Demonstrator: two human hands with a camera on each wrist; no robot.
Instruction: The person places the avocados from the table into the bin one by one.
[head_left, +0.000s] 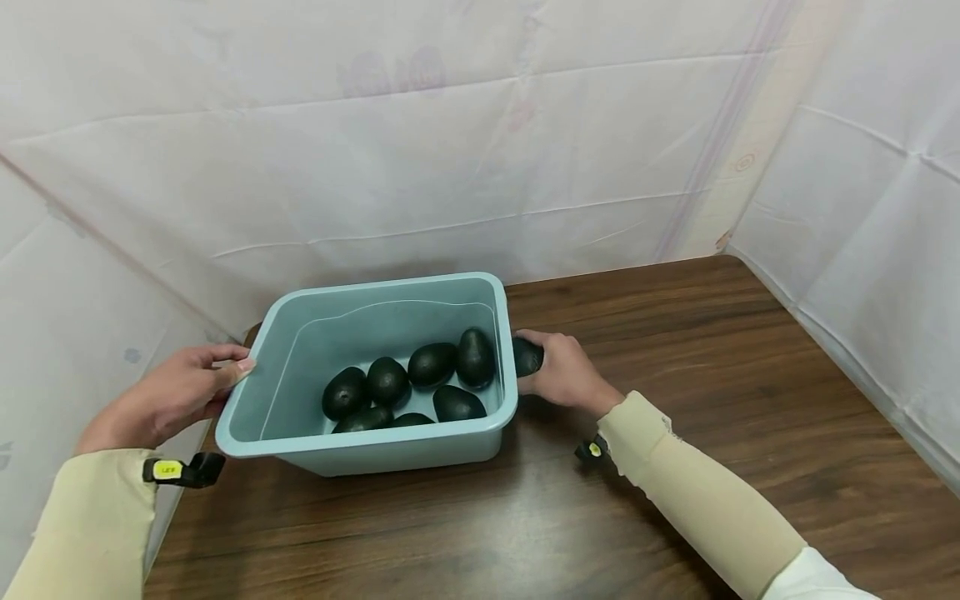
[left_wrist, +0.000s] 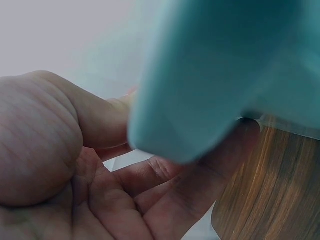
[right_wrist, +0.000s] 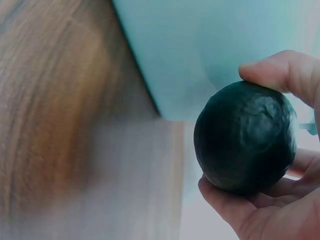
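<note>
A light blue plastic tub [head_left: 405, 446] stands on a dark wooden table [head_left: 675, 350]. Several dark green avocados [head_left: 431, 364] lie in its bottom. My left hand [head_left: 228, 375] grips the tub's left rim, thumb on top and fingers curled beneath; in the left wrist view my left hand [left_wrist: 115, 165] sits under the tub's corner [left_wrist: 200, 90]. Just outside the tub's right wall, my right hand [head_left: 558, 371] holds one more avocado [head_left: 527, 356]. The right wrist view shows that avocado [right_wrist: 242, 137] pinched between thumb and fingers [right_wrist: 280, 70], close beside the tub wall [right_wrist: 210, 50].
White sheeting [head_left: 480, 150] hangs behind and on both sides of the table. The table's left edge [head_left: 168, 517] runs just under my left wrist. Bare wood stretches to the right of and in front of the tub.
</note>
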